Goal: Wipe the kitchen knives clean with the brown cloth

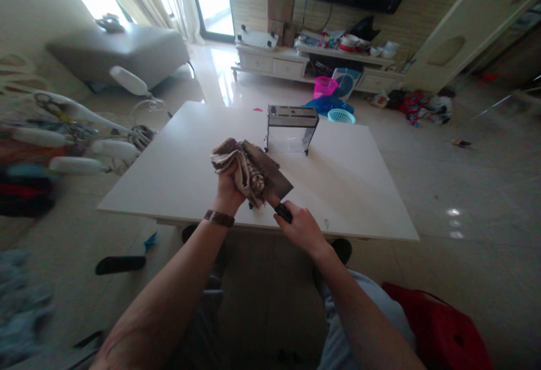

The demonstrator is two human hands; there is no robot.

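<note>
A cleaver (275,179) is gripped by its black handle (283,213) in the right hand (302,224), and a bunched, patterned cloth (244,175) is clutched in the left hand (229,185) and held against the blade (264,164). Both things are held at the near half of the table (169,173), with the blade pointed away from the body and slanted to the left. Farther across, a clear-sided stand (293,116) with a dark slotted top is set upright on the table, apart from both hands.

The main hazard is judged to be a cut to the left hand. Its fingers are partly hidden by the folds, so it cannot be told how much cloth is left between them and the blade, nor which way the sharp edge is turned. If the folds were slipped or thinned under pressure, the edge could be met by the fingertips. The shaggy pile could also be snagged, and the cloth be jerked from the grip. Should the handle be twisted in a loosened right hand, the cleaver could be dropped onto the table, or over its near edge. By too wide a swing, the stand could be knocked
</note>
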